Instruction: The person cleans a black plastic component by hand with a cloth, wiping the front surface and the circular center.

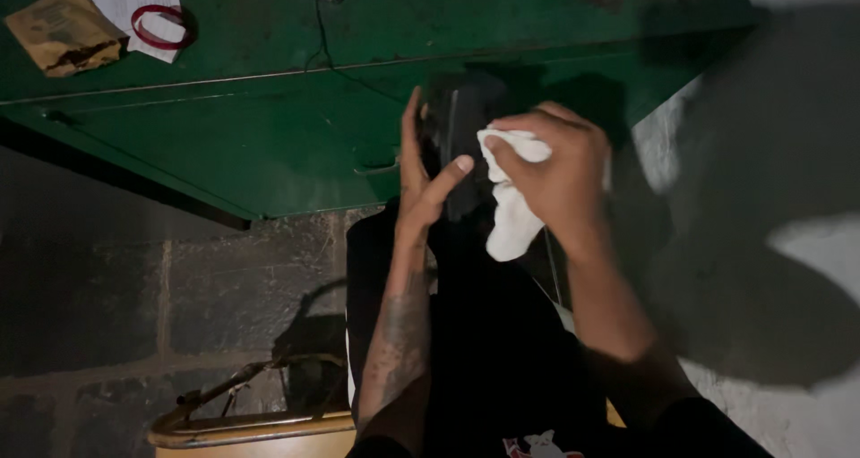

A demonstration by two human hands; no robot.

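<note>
Cloth [512, 209] lies right of dark object [459, 145], before table [269, 127].

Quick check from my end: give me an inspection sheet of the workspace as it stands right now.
Surface: green metal table, dimly lit.
Job's things: dark flat object held upright; white cloth pressed on it.
Clutter: brown paper bag, paper sheet, red ring.
Hands: left hand grips the object; right hand grips the cloth.
Cables: black cable across the tabletop.
Surroundings: block wall, wooden chair back.
</note>
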